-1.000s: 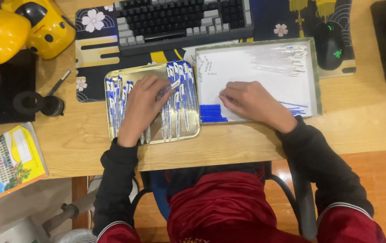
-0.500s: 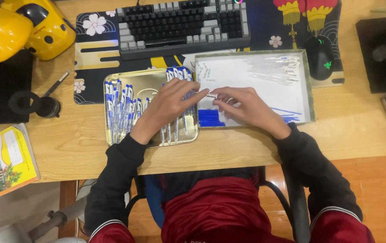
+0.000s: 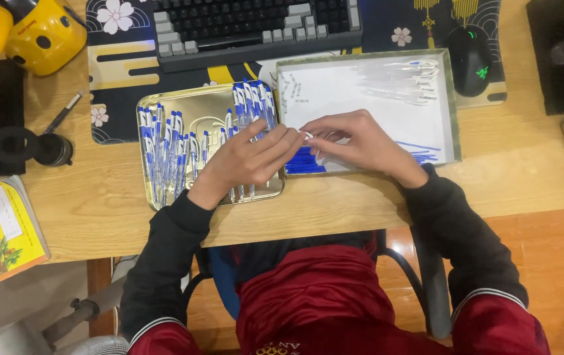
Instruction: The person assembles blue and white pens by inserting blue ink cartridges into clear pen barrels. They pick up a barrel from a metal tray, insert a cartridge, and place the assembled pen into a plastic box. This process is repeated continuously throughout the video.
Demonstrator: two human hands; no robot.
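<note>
Left hand [image 3: 250, 156] and right hand [image 3: 355, 141] pinch a small white pen piece [image 3: 308, 136] between gold tray [image 3: 196, 108] and white tray [image 3: 449, 98].

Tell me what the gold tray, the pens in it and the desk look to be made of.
Gold tray: likely thin metal, its shiny gold surface mirrors the light. Pens: apparently plastic, with glossy white barrels and blue caps. Desk: wood or wood-look laminate, pale with grain lines; which one is unclear.
</note>
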